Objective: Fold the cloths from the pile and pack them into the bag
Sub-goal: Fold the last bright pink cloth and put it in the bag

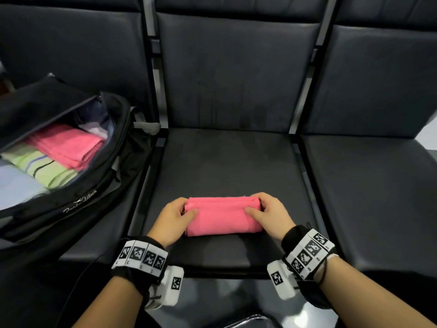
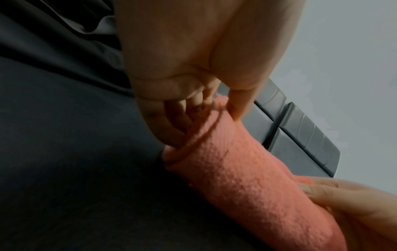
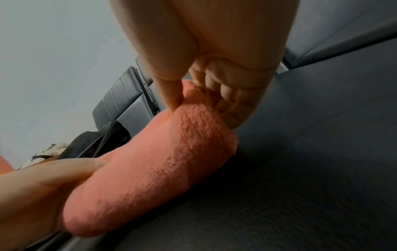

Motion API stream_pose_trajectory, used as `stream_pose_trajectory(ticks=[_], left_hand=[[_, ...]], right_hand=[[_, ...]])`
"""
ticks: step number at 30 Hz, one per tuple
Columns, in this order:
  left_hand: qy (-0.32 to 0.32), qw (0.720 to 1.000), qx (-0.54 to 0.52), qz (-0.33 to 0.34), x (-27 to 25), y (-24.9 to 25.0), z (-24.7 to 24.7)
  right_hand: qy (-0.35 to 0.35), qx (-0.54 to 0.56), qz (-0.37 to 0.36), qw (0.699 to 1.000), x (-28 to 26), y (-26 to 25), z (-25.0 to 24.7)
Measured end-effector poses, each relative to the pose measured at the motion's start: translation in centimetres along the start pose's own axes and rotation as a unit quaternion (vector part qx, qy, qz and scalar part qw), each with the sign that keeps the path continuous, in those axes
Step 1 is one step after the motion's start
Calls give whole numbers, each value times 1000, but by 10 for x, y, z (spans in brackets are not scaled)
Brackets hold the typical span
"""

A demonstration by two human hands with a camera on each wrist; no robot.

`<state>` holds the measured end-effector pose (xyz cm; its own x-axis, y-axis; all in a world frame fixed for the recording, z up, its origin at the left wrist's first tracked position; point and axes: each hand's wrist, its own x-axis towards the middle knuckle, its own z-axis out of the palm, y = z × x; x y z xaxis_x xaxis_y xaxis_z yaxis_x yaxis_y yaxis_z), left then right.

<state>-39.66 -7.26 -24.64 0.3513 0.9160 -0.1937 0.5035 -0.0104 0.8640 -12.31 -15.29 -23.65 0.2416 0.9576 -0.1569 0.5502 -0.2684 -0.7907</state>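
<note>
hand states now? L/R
Left hand: grips the left end of the folded pink terry cloth.
Right hand: grips its right end.

The head camera looks down from above; both wrist cameras sit close (low, facing inward), sharing the pink cloth (image 1: 222, 215).
</note>
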Motion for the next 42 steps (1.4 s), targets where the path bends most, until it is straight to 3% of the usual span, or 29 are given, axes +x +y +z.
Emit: stream_pose_trajectory(ticks=[4,8,12,22,26,28,32,34,37,42], left_hand=[[53,997,35,-35,8,-5,10],[75,993,71,-62,7,-11,15],[72,991,90,-70,7,-12,17],[27,993,81,-81,-8,-4,10],[16,989,126,-73,-9,7,4],[13,991,132,-30,-9,19,0],[-83,991,81,71,-14,55,-12],[-112,991,32,68,-14,63,-20],[-102,992,6,72,-17,65,-37],[-89,991,-83,59,-22,59,-79]], right_hand=[[24,-16,44,999,10,7,8],[-29,-41,73,996,15,14,12],[-89,-83,67,990,21,11,8],[-87,7,63,994,12,2,2],[-63,29,1,998,9,-27,-7],[-59,9,-64,996,8,-54,-11],[-87,-62,-182,977,5,-114,-13],[-113,-95,-207,967,4,-139,-11],[-138,-117,-219,959,7,-165,-3],[-126,-43,-234,963,23,-200,25]])
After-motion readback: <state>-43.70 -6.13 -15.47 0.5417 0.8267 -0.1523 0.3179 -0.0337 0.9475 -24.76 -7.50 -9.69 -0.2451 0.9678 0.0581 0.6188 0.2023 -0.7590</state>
